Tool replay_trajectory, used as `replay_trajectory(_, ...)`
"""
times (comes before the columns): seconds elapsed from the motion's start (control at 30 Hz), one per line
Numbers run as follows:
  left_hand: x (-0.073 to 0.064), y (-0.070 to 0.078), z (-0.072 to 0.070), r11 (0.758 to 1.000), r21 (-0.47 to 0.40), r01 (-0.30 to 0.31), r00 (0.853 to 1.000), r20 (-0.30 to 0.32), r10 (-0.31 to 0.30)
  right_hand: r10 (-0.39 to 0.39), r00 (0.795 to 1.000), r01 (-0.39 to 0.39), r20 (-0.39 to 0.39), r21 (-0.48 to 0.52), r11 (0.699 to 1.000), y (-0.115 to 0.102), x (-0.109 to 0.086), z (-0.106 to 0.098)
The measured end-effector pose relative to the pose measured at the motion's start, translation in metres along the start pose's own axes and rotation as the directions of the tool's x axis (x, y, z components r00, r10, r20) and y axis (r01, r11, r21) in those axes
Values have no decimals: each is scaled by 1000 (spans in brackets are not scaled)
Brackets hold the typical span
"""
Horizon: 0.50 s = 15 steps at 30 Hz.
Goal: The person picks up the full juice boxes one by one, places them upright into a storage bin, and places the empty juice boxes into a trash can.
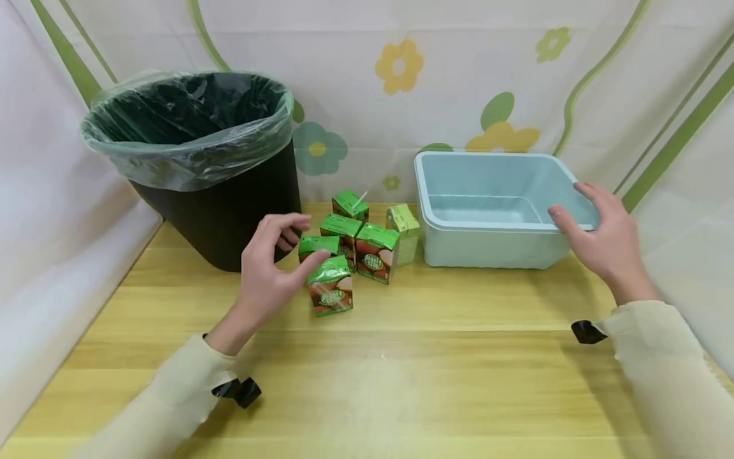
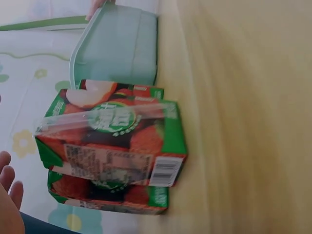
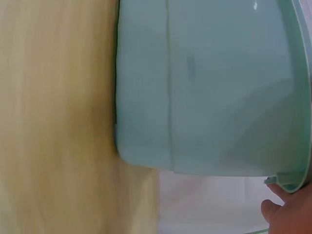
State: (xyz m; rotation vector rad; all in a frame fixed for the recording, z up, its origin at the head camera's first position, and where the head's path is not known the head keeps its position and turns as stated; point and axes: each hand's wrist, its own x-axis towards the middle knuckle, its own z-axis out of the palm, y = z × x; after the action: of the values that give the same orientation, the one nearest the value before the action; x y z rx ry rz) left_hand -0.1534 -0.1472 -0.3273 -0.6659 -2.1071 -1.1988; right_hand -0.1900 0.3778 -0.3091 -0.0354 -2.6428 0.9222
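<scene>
Five red-and-green juice boxes (image 1: 377, 258) cluster; the left hand (image 1: 268, 264), thumb and fingers apart, hovers beside; the right hand (image 1: 606, 241) grips the pale-blue tub (image 1: 493, 247) by its rim.

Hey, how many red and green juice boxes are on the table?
5: the rear box, the middle box, the right box, the left box and the front box. More may be hidden behind them.

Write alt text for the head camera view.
A person's left hand hovers beside six small drink cartons on a wood-grain tabletop while the right hand grips a pale blue tub. A black bin with a clear plastic liner stands at left.
</scene>
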Motion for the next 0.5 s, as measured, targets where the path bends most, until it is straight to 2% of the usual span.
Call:
replay_trajectory(0.2, -18, 2, 0, 998, -46, 49, 998, 33, -48, 50, 997, -46, -61, 57, 997, 7, -10, 9)
replay_trajectory(0.37, -26, 0, 0, 997, -55, 58, 996, 63, -55, 78, 991, -65, -113, 116, 991, 9, -12, 13)
replay_trajectory(0.5, -32, -2, -2, 997, -54, 62, 995, 83, -57, 113, 986, -94, -120, 156, 983, 10, -14, 16)
